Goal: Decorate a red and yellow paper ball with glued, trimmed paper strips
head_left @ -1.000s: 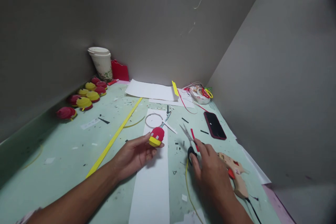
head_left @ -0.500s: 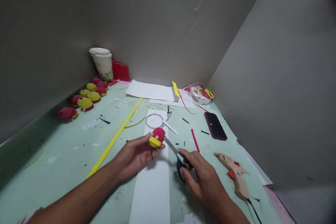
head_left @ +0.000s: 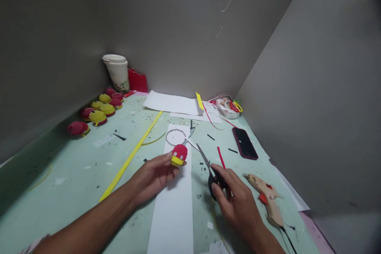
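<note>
Between the fingers of my left hand (head_left: 156, 172) is a small red and yellow paper dome (head_left: 179, 154). It has a ridged yellow band at its lower edge and small pale squares on its red side. My right hand (head_left: 236, 194) grips black-handled scissors (head_left: 206, 162), their blades pointing up and to the left, apart from the dome. Under the dome lies a long white paper strip (head_left: 172, 218). On its far part rests a thin ring (head_left: 176, 137), with a narrow white paper piece (head_left: 193, 144) near it.
A glue gun (head_left: 266, 198) and a phone (head_left: 245, 143) lie at the right. Several red and yellow domes (head_left: 97, 117) stand at the left, before paper cups (head_left: 116, 72). A yellow strip (head_left: 131, 156), white sheets (head_left: 172, 103) and scattered paper scraps cover parts of the table.
The scissors, whose tips were at the dome's right side, have moved away to the right with my right hand. My left hand still holds the dome, turned slightly.
</note>
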Motion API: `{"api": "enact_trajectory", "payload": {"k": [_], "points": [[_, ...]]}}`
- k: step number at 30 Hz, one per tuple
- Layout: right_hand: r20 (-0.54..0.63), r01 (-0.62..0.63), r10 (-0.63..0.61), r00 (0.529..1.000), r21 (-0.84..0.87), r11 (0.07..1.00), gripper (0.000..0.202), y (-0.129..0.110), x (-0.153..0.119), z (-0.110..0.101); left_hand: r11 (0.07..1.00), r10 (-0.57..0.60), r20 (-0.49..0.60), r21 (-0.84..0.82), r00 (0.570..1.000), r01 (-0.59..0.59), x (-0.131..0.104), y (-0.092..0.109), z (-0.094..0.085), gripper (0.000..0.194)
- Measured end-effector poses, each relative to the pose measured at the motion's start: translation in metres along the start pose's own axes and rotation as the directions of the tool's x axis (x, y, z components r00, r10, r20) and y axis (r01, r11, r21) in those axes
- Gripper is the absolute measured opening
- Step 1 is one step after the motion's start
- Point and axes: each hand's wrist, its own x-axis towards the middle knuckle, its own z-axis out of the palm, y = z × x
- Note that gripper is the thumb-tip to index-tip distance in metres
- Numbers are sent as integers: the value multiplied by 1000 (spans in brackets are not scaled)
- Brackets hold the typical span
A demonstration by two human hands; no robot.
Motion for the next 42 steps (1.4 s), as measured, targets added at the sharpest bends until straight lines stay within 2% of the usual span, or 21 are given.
{"api": "enact_trajectory", "payload": {"k": [6, 14, 21, 29, 33, 37, 40, 42], "points": [[67, 107, -103, 992, -61, 992, 42, -7, -4, 4, 999, 38, 5, -7, 999, -38, 1, -2, -2, 15], [54, 211, -204, 977, -209, 955, 41, -10, -3, 2, 1000, 26, -4, -8, 1000, -26, -1, -2, -1, 10], [63, 216, -207, 976, -242, 946, 39, -13, -3, 2, 1000, 16, 28, 17, 999, -17, 0, -3, -3, 3], [60, 221, -212, 975, -249, 943, 38, -10, -4, 4, 999, 6, 42, 44, 999, -8, 1, -2, -3, 8], [36, 208, -204, 978, -158, 965, 39, -8, -5, 3, 999, 5, 23, 44, 1000, -6, -1, -1, -1, 5], [-7, 115, -115, 993, 13, 993, 39, -4, -4, -2, 999, 20, -32, 40, 999, -19, 0, -2, -1, 10], [-32, 55, -54, 998, 36, 998, 40, -2, -2, -7, 998, 32, -33, 50, 999, -30, 0, -1, -2, 9], [0, 52, -52, 999, 40, 998, 41, -3, -2, -7, 997, 31, -21, 66, 999, -29, 1, -1, -2, 10]]}}
